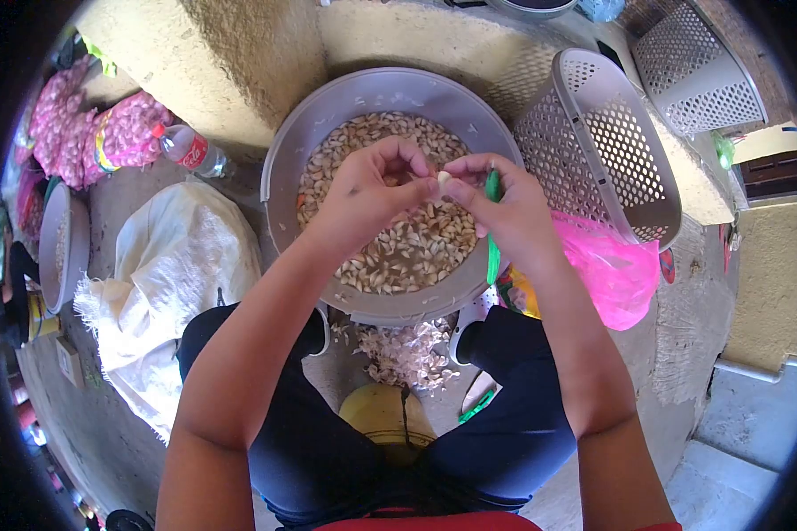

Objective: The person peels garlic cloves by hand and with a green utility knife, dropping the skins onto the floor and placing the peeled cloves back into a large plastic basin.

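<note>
Above the basin, my left hand (374, 184) is closed, its thumb and fingertips pinched at a pale garlic clove (444, 178). My right hand (515, 212) pinches the same clove from the other side. A slim green-handled tool (493, 183), which looks like a small knife, is held in my right hand; its blade cannot be made out. Below both hands stands a wide grey basin (279, 221), with many garlic cloves (390, 261) lying in liquid. Papery garlic peelings (407, 354) are heaped on the floor between my feet.
Right of the basin are a perforated grey basket (633, 164) and a pink plastic bag (607, 274). At left lie a white woven sack (164, 274), a Coca-Cola bottle (192, 152) and net bags of garlic (124, 133). A yellow wall (239, 62) stands behind.
</note>
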Demonstrator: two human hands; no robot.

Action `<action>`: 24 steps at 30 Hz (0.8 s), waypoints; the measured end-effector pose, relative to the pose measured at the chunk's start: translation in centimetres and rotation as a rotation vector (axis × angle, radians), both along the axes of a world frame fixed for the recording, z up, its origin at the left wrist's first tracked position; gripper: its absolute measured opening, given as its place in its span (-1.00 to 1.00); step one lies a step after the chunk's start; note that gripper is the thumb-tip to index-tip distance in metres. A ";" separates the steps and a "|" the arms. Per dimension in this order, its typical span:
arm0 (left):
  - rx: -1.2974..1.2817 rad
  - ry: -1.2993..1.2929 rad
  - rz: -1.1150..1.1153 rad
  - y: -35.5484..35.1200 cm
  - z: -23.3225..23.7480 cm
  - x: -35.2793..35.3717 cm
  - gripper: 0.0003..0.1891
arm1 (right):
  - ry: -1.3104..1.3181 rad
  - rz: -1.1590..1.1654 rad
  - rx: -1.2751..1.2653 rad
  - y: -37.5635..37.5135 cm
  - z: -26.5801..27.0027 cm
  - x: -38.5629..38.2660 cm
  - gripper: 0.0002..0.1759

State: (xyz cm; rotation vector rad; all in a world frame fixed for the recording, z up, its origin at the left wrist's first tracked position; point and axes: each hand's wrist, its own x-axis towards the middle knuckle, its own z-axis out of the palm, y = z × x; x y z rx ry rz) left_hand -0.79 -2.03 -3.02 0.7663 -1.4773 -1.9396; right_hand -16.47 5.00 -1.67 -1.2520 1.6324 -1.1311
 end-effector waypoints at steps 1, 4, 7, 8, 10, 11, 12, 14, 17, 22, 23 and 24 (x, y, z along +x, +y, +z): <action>-0.100 -0.028 0.033 0.0 -0.7 -0.2 -0.86 | 0.099 -0.021 -0.077 0.0 -0.3 0.2 -0.72; -0.247 -0.030 0.072 0.2 -1.1 -0.5 -0.87 | 0.231 0.043 -0.126 0.3 -0.4 0.5 -0.69; -0.306 -0.026 0.072 0.3 -0.8 -0.5 -0.87 | 0.108 -0.009 0.035 0.1 -0.4 0.2 -0.71; -0.324 -0.031 0.071 0.3 -0.7 -0.4 -0.87 | 0.061 -0.019 0.077 0.1 -0.2 0.2 -0.72; -0.262 -0.026 0.082 0.3 -0.2 -0.3 -0.87 | -0.034 -0.038 0.160 0.1 0.5 0.2 -0.75; -0.230 -0.023 0.088 0.4 -0.1 -0.3 -0.87 | -0.097 -0.045 0.166 0.0 0.5 0.2 -0.76; -0.205 -0.035 0.108 0.3 0.0 -0.2 -0.87 | -0.160 -0.053 0.173 0.0 0.3 0.1 -0.77; -0.152 -0.059 0.148 0.1 0.0 -0.2 -0.87 | -0.240 -0.076 0.163 -0.1 0.0 0.0 -0.79; -0.154 -0.034 0.164 -0.2 -0.4 -0.2 -0.88 | -0.271 -0.150 0.095 -0.2 -0.3 0.1 -0.80; -0.152 -0.101 0.048 -0.1 -1.0 -0.2 -0.90 | -0.371 -0.255 0.036 -0.4 -0.5 -0.4 -0.81; -0.180 -0.126 0.019 -0.2 -1.3 -0.2 -0.90 | -0.315 -0.196 0.095 -0.3 -0.3 -0.6 -0.81; -0.172 -0.160 0.030 -0.1 -1.0 -0.2 -0.89 | -0.258 -0.138 0.153 -0.3 0.0 -0.8 -0.81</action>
